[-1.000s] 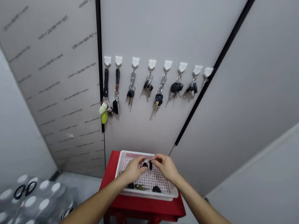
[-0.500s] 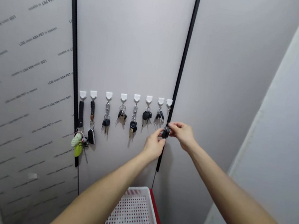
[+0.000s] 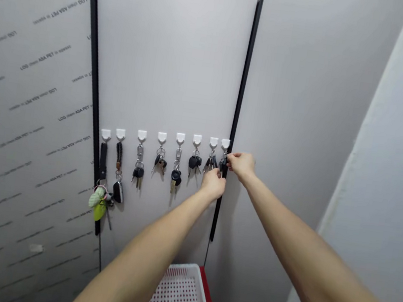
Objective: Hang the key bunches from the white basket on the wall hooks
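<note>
The key bunch (image 3: 222,166) sits between my right hand (image 3: 242,166) and my left hand (image 3: 213,185), just under the rightmost white hook (image 3: 225,144); whether it is fully hooked, I can't tell. I judge it light, each key stiff but the bunch loose, apt to swing and twist, its metal smooth and a bit slippery, nothing fragile. The top end seems the best place to pinch, with a steadying touch lower down. What shows of it is dark, with a silvery glint near the hook; the rest is hidden by my fingers.

My right thumb and forefinger pinch at its upper edge. My left fingers curl at its lower end, and I can't tell whether they grip or only brush it.

Close to the left of my left fingertips hangs the neighbouring key bunch (image 3: 210,162). The row runs on leftward to a lime-green charm (image 3: 99,211), well away from me. A black vertical strip (image 3: 242,91) passes behind my right fingertips. Well below my fingers, a white perforated basket (image 3: 178,294) rests on a red surface (image 3: 208,296).
</note>
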The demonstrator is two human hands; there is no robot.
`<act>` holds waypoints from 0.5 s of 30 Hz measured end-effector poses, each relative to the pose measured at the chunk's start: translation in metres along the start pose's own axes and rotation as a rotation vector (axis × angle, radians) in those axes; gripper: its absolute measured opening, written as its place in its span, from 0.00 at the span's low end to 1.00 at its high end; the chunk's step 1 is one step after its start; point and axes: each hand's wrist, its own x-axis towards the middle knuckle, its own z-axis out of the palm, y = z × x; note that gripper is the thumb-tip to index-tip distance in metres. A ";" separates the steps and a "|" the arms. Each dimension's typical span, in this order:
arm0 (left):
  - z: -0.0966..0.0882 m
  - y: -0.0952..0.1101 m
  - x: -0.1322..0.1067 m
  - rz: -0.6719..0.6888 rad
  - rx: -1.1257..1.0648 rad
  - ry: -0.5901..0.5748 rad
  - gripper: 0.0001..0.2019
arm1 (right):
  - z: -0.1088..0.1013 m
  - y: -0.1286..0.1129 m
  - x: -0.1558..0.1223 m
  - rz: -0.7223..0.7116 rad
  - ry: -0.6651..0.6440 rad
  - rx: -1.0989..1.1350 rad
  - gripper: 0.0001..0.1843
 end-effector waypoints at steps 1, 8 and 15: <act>0.000 -0.003 -0.004 -0.019 -0.010 -0.011 0.17 | -0.001 0.003 -0.001 -0.008 -0.002 -0.028 0.09; -0.017 -0.056 -0.058 -0.127 -0.050 -0.092 0.16 | -0.001 0.037 -0.066 -0.056 -0.043 -0.100 0.11; -0.072 -0.129 -0.110 -0.313 -0.267 0.111 0.15 | 0.044 0.046 -0.170 -0.026 -0.790 0.007 0.04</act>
